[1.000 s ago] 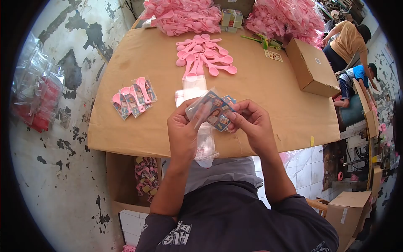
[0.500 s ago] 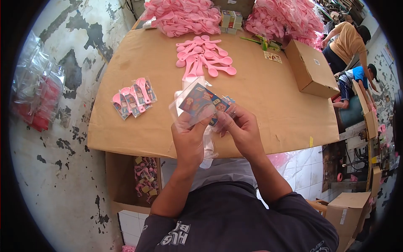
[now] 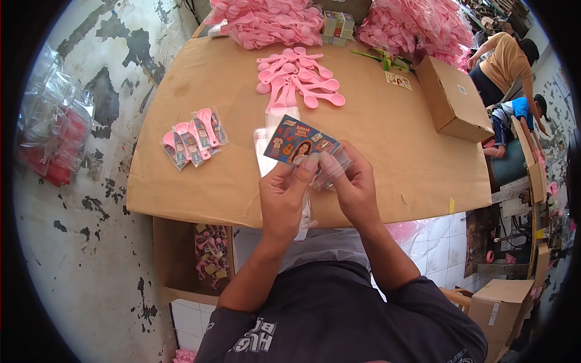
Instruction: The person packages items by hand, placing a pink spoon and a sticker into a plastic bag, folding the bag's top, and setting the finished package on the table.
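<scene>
Printed card now in plain view, plastic bunched at right

Blue printed card aloft over the near table edge, pinched by left hand; half a second ago clear plastic overlay it. Right hand grips crumpled clear plastic, thumbs near each other. Beyond, pink spoon pile unchanged on the paper-covered table; bagged spoon packs, left, likewise.

Bare lane on brown-covered bench, right of right hand, passable up to tan cardboard box, which walls off far right. Loose pink plastic spoons obstruct straight ahead. Gap leftward, before clear-bagged pink spoons.
</scene>
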`<action>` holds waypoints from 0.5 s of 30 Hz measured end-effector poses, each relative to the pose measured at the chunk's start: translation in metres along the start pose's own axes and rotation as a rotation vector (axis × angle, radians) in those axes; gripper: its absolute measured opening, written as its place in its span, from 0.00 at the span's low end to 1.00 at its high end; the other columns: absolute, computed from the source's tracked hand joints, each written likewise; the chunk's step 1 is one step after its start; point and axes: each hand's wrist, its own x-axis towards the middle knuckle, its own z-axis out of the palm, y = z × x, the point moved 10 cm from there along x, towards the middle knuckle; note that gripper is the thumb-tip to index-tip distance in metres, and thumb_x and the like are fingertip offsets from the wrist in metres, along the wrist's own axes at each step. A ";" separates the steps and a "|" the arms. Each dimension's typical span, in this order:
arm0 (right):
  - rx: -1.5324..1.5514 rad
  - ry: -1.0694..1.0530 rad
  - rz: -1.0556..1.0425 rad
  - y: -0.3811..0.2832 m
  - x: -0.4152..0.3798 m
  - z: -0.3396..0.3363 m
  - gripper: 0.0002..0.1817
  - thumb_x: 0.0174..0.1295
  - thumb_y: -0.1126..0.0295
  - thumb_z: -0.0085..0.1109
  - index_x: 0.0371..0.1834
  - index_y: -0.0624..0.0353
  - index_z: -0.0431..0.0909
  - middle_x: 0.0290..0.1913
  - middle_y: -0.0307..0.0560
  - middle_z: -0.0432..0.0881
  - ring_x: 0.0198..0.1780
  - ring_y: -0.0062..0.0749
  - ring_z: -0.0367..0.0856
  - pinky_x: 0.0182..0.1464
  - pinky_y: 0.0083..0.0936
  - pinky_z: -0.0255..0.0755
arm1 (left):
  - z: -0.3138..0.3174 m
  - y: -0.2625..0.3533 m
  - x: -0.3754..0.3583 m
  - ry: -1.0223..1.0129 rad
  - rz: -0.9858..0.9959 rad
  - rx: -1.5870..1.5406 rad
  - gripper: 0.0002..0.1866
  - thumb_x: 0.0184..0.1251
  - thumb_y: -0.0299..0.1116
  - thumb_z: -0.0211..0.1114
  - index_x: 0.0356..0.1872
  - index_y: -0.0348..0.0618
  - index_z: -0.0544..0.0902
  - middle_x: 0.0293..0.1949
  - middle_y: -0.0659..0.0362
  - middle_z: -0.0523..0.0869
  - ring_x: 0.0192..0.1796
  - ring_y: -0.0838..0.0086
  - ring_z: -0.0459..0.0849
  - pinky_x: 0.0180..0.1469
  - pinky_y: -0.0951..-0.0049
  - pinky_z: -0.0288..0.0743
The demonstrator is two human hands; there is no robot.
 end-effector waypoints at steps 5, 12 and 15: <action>0.040 -0.020 0.071 0.014 0.000 0.000 0.11 0.74 0.67 0.63 0.46 0.66 0.83 0.33 0.41 0.86 0.33 0.20 0.85 0.36 0.19 0.78 | -0.007 -0.002 0.004 -0.084 0.027 0.008 0.20 0.78 0.23 0.59 0.67 0.34 0.76 0.59 0.48 0.85 0.61 0.70 0.84 0.61 0.68 0.79; 0.017 -0.086 0.269 0.026 -0.023 0.012 0.09 0.69 0.67 0.69 0.41 0.63 0.84 0.28 0.41 0.86 0.28 0.22 0.86 0.32 0.19 0.78 | 0.012 0.036 0.016 -0.116 0.109 -0.338 0.24 0.84 0.29 0.48 0.77 0.43 0.64 0.64 0.38 0.80 0.66 0.53 0.82 0.69 0.55 0.77; -0.091 -0.065 0.279 0.019 -0.021 0.010 0.10 0.66 0.67 0.73 0.39 0.61 0.83 0.27 0.39 0.85 0.27 0.19 0.84 0.29 0.18 0.74 | 0.016 0.029 0.014 -0.200 0.065 -0.456 0.24 0.84 0.30 0.49 0.76 0.42 0.65 0.60 0.40 0.83 0.63 0.55 0.84 0.68 0.55 0.78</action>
